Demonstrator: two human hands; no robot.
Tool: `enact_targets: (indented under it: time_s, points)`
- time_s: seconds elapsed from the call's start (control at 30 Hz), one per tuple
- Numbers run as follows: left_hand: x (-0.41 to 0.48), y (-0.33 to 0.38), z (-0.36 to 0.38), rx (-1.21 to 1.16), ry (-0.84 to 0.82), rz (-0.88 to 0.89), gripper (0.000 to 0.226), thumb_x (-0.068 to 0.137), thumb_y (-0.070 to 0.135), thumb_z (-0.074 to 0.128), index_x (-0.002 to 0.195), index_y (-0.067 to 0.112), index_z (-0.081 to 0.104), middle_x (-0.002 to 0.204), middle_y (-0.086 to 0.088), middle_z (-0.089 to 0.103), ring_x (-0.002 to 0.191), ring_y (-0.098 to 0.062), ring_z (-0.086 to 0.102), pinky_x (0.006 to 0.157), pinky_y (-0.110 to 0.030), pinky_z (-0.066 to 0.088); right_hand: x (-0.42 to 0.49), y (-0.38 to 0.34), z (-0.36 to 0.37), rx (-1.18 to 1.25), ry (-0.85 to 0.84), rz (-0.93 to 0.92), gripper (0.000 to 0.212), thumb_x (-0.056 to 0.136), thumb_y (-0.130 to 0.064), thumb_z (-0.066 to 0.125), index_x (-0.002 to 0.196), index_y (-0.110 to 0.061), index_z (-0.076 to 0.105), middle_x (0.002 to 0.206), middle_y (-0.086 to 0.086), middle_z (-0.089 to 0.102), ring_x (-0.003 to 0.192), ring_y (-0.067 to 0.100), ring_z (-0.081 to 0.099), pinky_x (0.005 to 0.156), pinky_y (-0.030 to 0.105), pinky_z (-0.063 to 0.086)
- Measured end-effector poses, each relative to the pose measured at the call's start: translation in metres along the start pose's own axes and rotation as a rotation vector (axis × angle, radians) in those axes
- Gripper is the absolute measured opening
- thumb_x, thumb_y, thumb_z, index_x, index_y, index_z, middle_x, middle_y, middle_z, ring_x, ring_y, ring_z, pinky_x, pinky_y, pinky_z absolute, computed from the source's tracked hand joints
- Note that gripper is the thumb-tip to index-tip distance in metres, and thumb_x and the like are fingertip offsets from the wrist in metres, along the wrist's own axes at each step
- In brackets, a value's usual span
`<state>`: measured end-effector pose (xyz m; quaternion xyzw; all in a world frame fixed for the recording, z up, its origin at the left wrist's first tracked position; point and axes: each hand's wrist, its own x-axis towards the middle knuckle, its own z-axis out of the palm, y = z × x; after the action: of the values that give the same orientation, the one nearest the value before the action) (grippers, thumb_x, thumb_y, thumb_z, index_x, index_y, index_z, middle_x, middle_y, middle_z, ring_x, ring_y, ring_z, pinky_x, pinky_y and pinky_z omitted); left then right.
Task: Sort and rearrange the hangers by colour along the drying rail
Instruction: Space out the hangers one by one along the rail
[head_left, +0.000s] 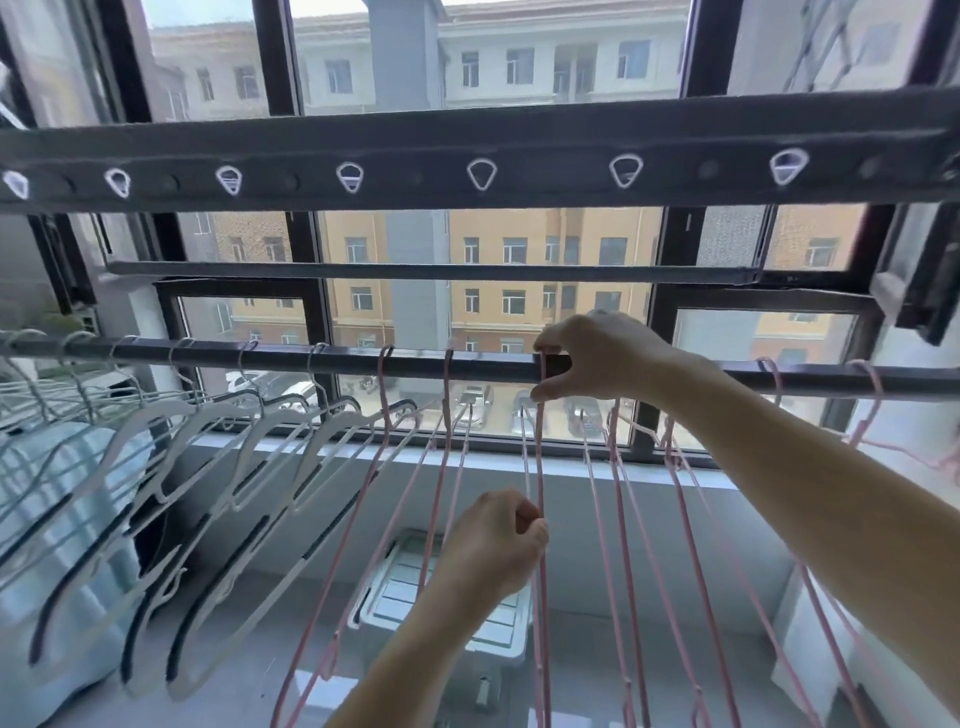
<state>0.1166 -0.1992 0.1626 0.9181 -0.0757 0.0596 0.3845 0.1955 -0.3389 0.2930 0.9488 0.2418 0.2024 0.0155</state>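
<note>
A dark drying rail (483, 366) runs across the window. Several white hangers (270, 467) with black strips hang along its left part. Several thin pink hangers (441, 467) hang from the middle to the right end. My right hand (597, 358) pinches the hook of one pink hanger (540, 467) at the rail, thumb below and fingers above. My left hand (498, 545) grips the same hanger's wire lower down.
A wide grey bar (467, 156) with white teardrop holes crosses overhead, with a thinner bar (431, 270) below it. A light blue cloth (57, 519) hangs at far left. A white slotted box (441, 597) sits below on the sill.
</note>
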Motion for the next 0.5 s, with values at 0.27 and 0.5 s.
enact_targets:
  time_s: [0.27, 0.5]
  points:
    - [0.003, 0.004, -0.011, 0.027, 0.053, 0.05, 0.029, 0.09, 0.036, 0.054, 0.115, 0.021, 0.053, 0.101, 0.005, 0.063, 0.088, -0.011, 0.06, 0.078, -0.027, 0.048, -0.035, 0.046, -0.025, 0.125, 0.081, 0.074, 0.074, 0.075, -0.063, 0.054, 0.13, -0.014, 0.052, 0.12, 0.003, 0.065, 0.104, 0.021, 0.062, 0.09, 0.039, 0.05]
    - [0.045, 0.052, -0.024, 0.193, 0.527, 0.535, 0.05, 0.082, 0.029, 0.065, 0.126, 0.01, 0.048, 0.122, -0.006, 0.056, 0.113, -0.019, 0.049, 0.098, -0.024, 0.036, -0.064, 0.072, -0.015, 0.196, -0.051, 0.129, 0.084, 0.068, -0.056, 0.069, 0.136, -0.014, 0.044, 0.124, 0.007, 0.062, 0.103, 0.018, 0.06, 0.09, 0.031, 0.048]
